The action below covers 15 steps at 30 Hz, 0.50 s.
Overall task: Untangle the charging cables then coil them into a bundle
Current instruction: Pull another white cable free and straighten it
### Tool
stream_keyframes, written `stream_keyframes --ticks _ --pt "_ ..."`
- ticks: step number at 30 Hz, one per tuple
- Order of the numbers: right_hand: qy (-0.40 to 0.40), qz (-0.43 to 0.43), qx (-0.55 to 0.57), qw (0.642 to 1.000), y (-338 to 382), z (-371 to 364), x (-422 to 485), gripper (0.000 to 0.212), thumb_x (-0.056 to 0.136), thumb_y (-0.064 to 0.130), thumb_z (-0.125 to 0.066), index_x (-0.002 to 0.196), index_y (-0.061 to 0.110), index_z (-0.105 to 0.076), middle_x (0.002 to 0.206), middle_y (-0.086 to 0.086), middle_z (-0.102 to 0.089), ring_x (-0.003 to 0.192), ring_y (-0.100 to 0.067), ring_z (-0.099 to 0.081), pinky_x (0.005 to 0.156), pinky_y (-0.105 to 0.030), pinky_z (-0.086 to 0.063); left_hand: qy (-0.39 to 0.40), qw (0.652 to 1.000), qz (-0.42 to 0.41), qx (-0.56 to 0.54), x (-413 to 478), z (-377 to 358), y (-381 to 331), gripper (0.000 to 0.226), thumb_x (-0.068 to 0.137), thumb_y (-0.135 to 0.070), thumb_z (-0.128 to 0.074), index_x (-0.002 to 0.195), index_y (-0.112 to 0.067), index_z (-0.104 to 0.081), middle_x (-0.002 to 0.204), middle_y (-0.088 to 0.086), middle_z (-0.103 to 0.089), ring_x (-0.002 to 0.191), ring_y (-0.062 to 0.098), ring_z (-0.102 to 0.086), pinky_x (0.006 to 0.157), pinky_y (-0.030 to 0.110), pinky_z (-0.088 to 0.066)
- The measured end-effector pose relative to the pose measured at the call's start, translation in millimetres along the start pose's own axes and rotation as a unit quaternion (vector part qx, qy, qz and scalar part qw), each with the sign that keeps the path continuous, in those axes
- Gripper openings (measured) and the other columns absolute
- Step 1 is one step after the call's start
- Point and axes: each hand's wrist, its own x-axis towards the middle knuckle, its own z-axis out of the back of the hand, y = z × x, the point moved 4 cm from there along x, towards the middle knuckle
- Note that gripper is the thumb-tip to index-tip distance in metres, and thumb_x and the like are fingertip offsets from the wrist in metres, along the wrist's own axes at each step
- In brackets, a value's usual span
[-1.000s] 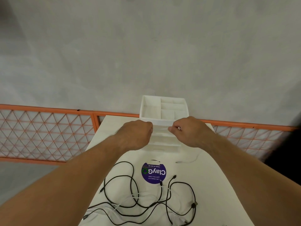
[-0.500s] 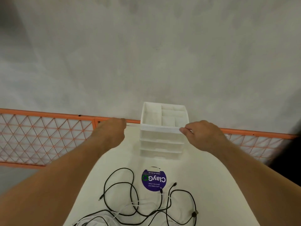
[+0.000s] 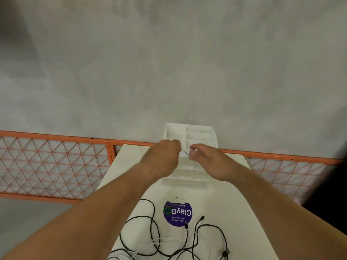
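Note:
A thin white cable (image 3: 187, 153) runs between my two hands, held up above the far part of the white table (image 3: 244, 212). My left hand (image 3: 163, 156) is closed on one part of it. My right hand (image 3: 204, 158) pinches it a few centimetres away, and a slack length hangs down below the fingers. A tangle of black cables (image 3: 155, 239) with white strands mixed in lies on the table's near part, beneath my forearms. One black plug end (image 3: 201, 218) points toward the sticker.
A white drawer organiser (image 3: 189, 136) with open top compartments stands at the table's far end, just behind my hands. A round purple sticker (image 3: 178, 212) is on the tabletop. An orange mesh fence (image 3: 56, 162) and a grey wall stand behind.
My hands were spread wide with the white cable stretched taut between them half a second ago; now they have come back together in front of the organiser, and the cable hangs slack.

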Motion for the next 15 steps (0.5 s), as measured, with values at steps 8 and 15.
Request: stream_keyframes --ticks 8,15 --pt "-0.073 0.030 0.025 0.997 14.2 -1.6 2.2 0.032 0.103 0.037 -0.040 0.087 0.021 -0.064 0.067 0.014 -0.052 0.060 -0.002 -0.053 0.060 -0.019 -0.039 -0.004 0.999 -0.008 -0.048 3.8 8.1 -2.6 0.017 0.102 -0.019 -0.041 0.108 -0.019 -0.057 0.084 0.002 -0.058 0.075 0.023 -0.059 0.063 0.034 -0.049" --pt "-0.090 0.026 -0.176 0.980 8.5 4.4 7.3 0.046 0.097 0.054 -0.043 0.069 0.020 -0.056 0.067 0.000 -0.058 0.062 -0.018 -0.052 0.057 -0.029 -0.040 0.024 0.999 -0.003 -0.040 1.5 4.5 -2.7 0.026 0.104 -0.032 -0.039 0.103 -0.014 -0.058 0.084 0.004 -0.059 0.072 0.021 -0.056 0.061 0.031 -0.044"
